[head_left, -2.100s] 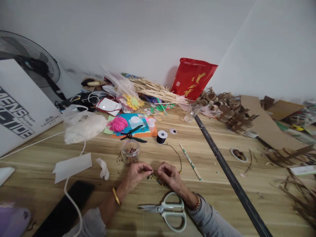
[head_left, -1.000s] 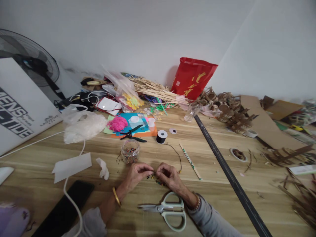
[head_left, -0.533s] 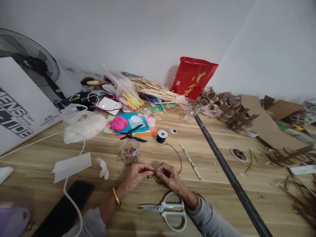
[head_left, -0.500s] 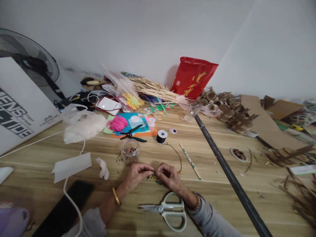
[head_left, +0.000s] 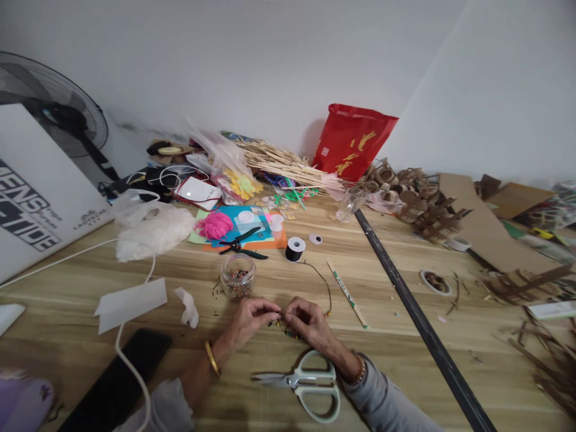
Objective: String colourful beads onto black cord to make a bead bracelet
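Observation:
My left hand (head_left: pixel 255 318) and my right hand (head_left: pixel 307 321) meet fingertip to fingertip low over the table. Each is pinched closed on a dark beaded cord (head_left: pixel 292 333), with small yellow, green and dark beads hanging below the fingers. What exactly lies between the fingertips is too small to make out. From the right hand the cord curves up to a spool of black cord (head_left: pixel 295 249). An open clear jar of mixed beads (head_left: pixel 238 278) stands just beyond my left hand. Scissors with pale green handles (head_left: pixel 310 384) lie in front of my right forearm.
Black-handled pliers (head_left: pixel 243 245) rest on coloured sheets beside pink yarn (head_left: pixel 215 225). A wrapped stick (head_left: pixel 348 295) and a long dark strip (head_left: pixel 414 312) lie to the right. At left are a white cable, folded paper (head_left: pixel 131 305) and a black phone-like slab (head_left: pixel 119 378).

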`<action>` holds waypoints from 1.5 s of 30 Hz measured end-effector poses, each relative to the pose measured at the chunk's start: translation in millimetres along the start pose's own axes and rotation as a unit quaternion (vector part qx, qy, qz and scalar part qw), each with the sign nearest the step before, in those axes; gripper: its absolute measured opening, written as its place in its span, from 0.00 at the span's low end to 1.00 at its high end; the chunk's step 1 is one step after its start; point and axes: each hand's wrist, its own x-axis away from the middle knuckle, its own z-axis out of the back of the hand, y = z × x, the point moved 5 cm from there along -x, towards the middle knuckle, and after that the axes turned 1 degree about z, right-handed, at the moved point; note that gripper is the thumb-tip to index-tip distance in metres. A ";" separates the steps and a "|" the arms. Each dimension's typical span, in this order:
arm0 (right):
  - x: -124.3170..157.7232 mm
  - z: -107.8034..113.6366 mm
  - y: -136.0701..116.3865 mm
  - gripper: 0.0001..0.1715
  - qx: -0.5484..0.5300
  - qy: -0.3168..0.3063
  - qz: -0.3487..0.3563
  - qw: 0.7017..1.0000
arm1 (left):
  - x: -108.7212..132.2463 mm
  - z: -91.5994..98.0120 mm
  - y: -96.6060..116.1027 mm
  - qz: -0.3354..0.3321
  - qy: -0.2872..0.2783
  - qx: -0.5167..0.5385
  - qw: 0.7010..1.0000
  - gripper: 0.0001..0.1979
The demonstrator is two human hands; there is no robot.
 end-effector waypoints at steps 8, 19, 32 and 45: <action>-0.1 0.4 -1.3 0.19 0.010 0.001 0.010 1.000 | -0.3 -0.4 -1.2 -0.006 -0.004 -0.009 1.000 0.07; -0.9 0.3 -2.0 0.20 0.017 0.007 0.010 1.000 | 0.0 0.8 -1.4 -0.026 0.003 -0.005 1.000 0.07; -0.6 0.2 -2.6 0.20 0.011 0.004 0.019 1.000 | -0.6 0.3 -0.8 -0.005 0.008 -0.002 1.000 0.08; -0.6 -0.1 -2.8 0.20 0.022 -0.001 0.016 1.000 | 0.4 -0.5 2.0 -0.024 0.008 -0.007 1.000 0.06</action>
